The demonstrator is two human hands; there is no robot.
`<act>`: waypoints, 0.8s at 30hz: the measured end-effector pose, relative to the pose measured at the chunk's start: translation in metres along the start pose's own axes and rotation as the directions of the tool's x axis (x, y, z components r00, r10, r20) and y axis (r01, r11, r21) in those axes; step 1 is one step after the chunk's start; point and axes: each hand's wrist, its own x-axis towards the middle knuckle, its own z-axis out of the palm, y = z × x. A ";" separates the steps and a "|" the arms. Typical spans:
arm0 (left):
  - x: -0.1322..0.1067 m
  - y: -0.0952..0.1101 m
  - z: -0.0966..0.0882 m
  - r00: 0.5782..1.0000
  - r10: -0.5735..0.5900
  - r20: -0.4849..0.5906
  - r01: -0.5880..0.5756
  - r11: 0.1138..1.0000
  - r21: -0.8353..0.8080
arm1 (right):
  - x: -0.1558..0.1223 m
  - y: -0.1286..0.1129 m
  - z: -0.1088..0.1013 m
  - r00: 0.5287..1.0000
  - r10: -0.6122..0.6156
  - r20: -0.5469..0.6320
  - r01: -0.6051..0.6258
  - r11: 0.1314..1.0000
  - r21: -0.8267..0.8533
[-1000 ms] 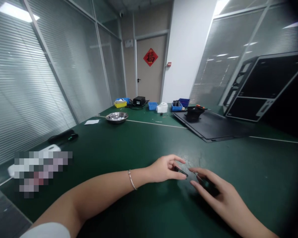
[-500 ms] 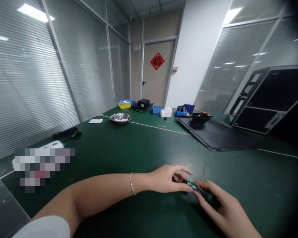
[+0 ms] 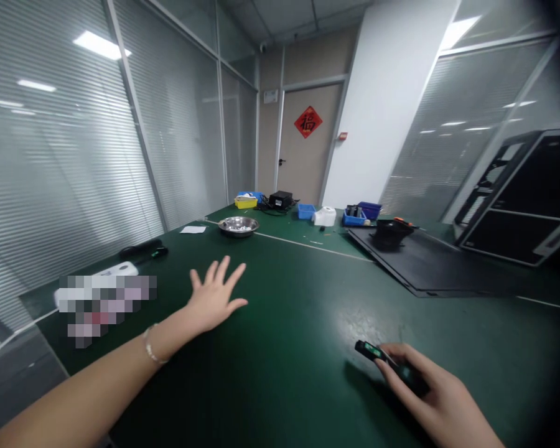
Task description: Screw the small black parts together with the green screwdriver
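My right hand (image 3: 432, 379) grips a small black device with a green patch (image 3: 369, 350) between thumb and fingers, a little above the green table (image 3: 289, 323). Its far end pokes out past the fingertips, while the rest is hidden in the palm; its exact kind does not show. My left hand (image 3: 212, 298) reaches over the table with fingers spread, palm down and holding nothing. Beyond the left hand is a metal bowl (image 3: 239, 231) with small pale pieces inside. A black object with a green spot (image 3: 158, 252) lies farther left.
At the left edge lies a white power strip (image 3: 124, 269) beside a blurred-out patch. A black panel (image 3: 429, 267) carries a black part (image 3: 391, 233) on the right. Blue bins (image 3: 307, 211), a white bottle-like item (image 3: 325, 216) and a black box (image 3: 280, 199) line the back.
My left hand has let go of the device and swung left and forward, its fingers spreading. My right hand still holds the device. The view has shifted slightly left.
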 end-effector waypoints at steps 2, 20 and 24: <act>-0.014 -0.034 0.001 0.989 -0.141 -0.044 0.146 0.981 0.125 | 0.000 0.001 0.001 1.000 -0.003 -0.002 0.003 1.000 -0.002; -0.032 0.001 -0.016 0.985 0.168 -0.036 -0.168 0.986 -0.016 | -0.001 0.005 0.000 0.995 -0.095 0.024 0.095 0.995 0.007; -0.023 0.073 -0.017 0.839 0.536 0.094 -0.439 0.769 -0.465 | -0.002 -0.011 -0.004 0.997 -0.064 0.037 0.061 0.997 0.056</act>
